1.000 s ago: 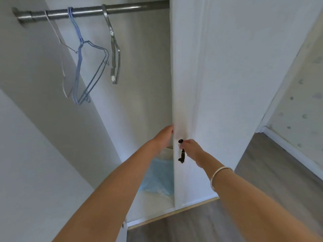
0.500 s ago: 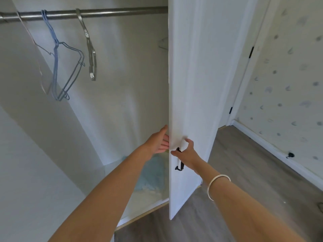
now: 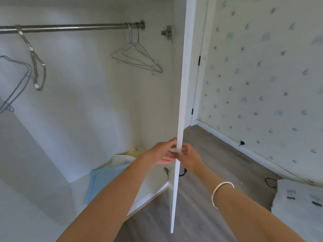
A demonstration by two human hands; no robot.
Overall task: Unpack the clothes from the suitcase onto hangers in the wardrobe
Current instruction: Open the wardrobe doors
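The wardrobe door (image 3: 180, 102), seen edge-on, is gripped at its near edge by the left hand (image 3: 161, 153) and the right hand (image 3: 191, 158), fingers (image 3: 169, 155) of both curled onto it

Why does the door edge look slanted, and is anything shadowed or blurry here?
Head view: the wide-angle lens leans the door edge; soft light leaves broad, faint shadows on the wardrobe's back wall; the wallpaper pattern looks smeared and soft; no harsh glare shows.

White wardrobe door (image 3: 180, 102), silver rail (image 3: 70, 28), pale blue cloth (image 3: 103, 179) on the wardrobe floor, cream wallpaper (image 3: 262, 75) dotted grey-blue, grey wood floor (image 3: 218, 154).
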